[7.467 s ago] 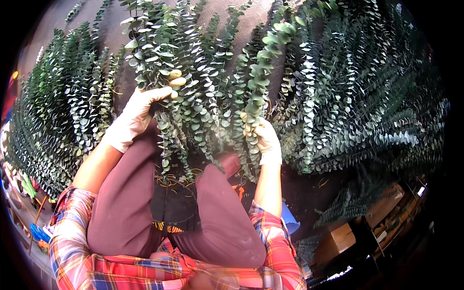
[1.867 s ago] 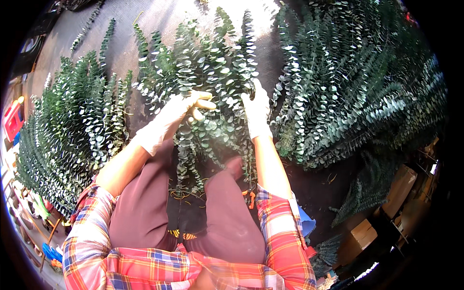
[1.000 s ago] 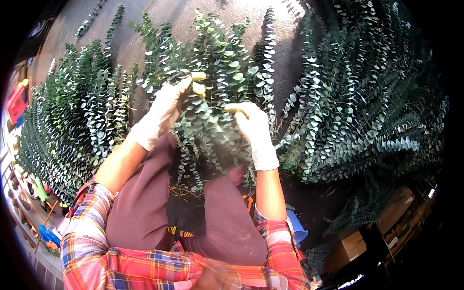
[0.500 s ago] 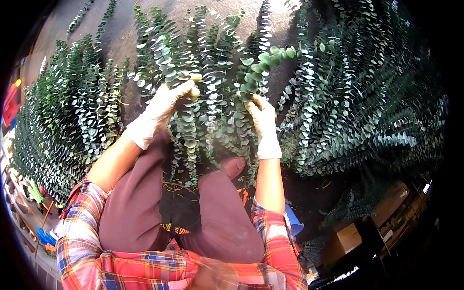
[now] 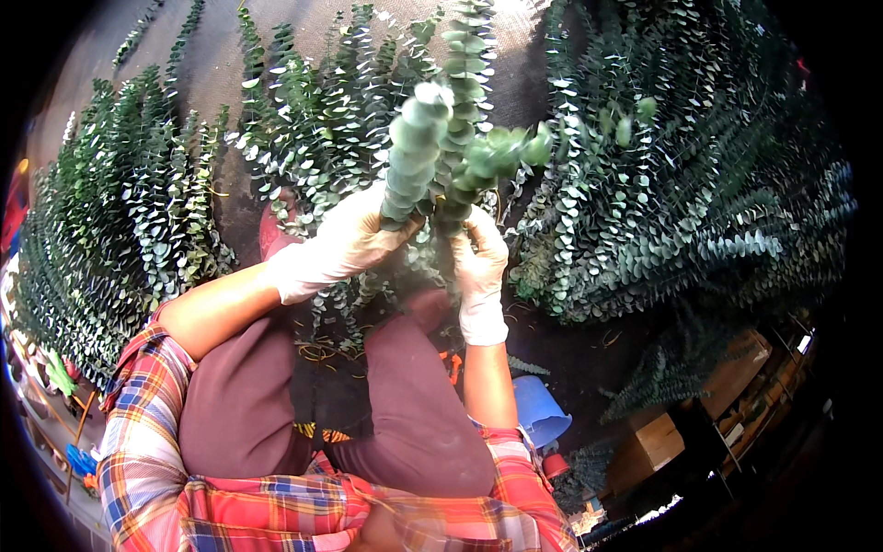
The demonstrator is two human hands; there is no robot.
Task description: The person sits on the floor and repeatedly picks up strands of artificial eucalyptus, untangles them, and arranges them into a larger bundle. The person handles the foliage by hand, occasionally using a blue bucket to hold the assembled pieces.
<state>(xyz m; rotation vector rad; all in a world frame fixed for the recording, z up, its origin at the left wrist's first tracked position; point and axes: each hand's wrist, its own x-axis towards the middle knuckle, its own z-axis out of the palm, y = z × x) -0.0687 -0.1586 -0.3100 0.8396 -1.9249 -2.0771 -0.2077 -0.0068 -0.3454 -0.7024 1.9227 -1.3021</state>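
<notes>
Both of my hands wear pale gloves. Raised in front of me, my left hand [image 5: 354, 237] is closed around the lower end of a eucalyptus stem [image 5: 416, 152] with round grey-green leaves, blurred at its tip. Close beside it, my right hand [image 5: 480, 256] grips the bottoms of other eucalyptus stems [image 5: 465, 69], one upright and one leaning right. The two hands are almost touching, with the stems crossing near their lower ends. Behind them, a loose row of eucalyptus [image 5: 317, 138] lies on the dark work surface.
A large eucalyptus heap [image 5: 662, 166] spreads to the right, and another pile [image 5: 120, 202] lies at left. A blue bucket [image 5: 541, 411] stands by my right elbow. Cardboard boxes [image 5: 658, 443] sit at lower right. My bent legs [image 5: 418, 405] are below the hands.
My left hand has come away from the middle row toward my right hand, bringing a eucalyptus stem with it. My right hand has shifted slightly left and lower, still gripping its stems.
</notes>
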